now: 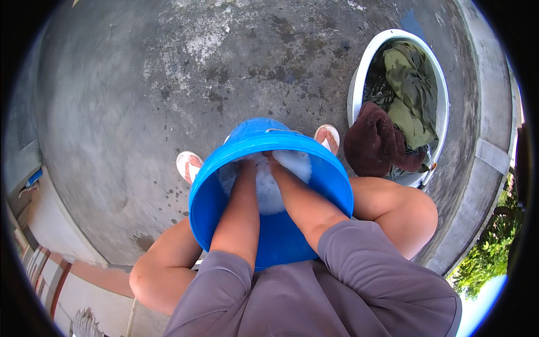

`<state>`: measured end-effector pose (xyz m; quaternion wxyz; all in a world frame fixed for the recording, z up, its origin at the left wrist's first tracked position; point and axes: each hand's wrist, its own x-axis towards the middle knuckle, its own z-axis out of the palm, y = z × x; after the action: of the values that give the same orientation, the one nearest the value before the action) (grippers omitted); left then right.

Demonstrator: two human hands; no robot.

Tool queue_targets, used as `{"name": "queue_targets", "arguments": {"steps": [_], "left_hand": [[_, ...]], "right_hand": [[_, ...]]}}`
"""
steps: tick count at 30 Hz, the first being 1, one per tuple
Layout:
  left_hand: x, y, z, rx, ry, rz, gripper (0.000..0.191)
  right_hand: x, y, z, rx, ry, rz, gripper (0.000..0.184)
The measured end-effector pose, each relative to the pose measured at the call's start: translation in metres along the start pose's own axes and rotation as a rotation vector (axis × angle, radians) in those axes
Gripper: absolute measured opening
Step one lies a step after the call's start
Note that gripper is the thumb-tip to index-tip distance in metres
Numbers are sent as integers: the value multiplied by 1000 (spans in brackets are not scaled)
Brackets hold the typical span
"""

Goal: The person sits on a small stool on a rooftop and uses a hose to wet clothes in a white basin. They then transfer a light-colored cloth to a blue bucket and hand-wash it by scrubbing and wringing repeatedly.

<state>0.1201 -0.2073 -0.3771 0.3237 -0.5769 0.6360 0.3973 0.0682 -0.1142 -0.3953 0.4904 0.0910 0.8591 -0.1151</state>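
A blue plastic bucket [280, 248] stands tilted towards me between my knees. Both my forearms reach down inside it, into white soapy suds [269, 189]. My left hand [268, 156] is at the suds near the far wall, mostly hidden by foam and the bucket rim; only a bit by the wrist shows. My right hand [248, 162] is sunk in the foam to the left of it, its fingers hidden. Whether either hand holds something under the suds cannot be seen.
To the right, a pale oval tub [357, 90] holds wet green cloth [406, 88] and a dark maroon cloth [370, 141] draped over its rim. My sandalled feet flank the bucket on the stained concrete floor [109, 105]. A low concrete ledge [490, 156] runs along the right.
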Motion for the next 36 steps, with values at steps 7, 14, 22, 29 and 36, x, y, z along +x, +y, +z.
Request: {"name": "queue_targets", "arguments": {"steps": [7, 14, 22, 29, 36], "left_hand": [[-20, 9, -43, -969, -97, 71, 44], [-118, -16, -74, -1624, -650, 331, 47], [-154, -13, -57, -1484, -1168, 1278, 43], [-209, -19, -87, -1505, -405, 484, 41], [-166, -24, -81, -1525, -845, 550, 25]], "right_hand": [[-56, -53, -107, -329, -145, -471, 55], [-231, 11, -147, 196, -255, -1286, 47], [-281, -2, -139, 202, 276, -1072, 47], [-214, 16, -172, 424, 276, -702, 53], [-304, 14, -131, 266, 27, -1100, 43]]}}
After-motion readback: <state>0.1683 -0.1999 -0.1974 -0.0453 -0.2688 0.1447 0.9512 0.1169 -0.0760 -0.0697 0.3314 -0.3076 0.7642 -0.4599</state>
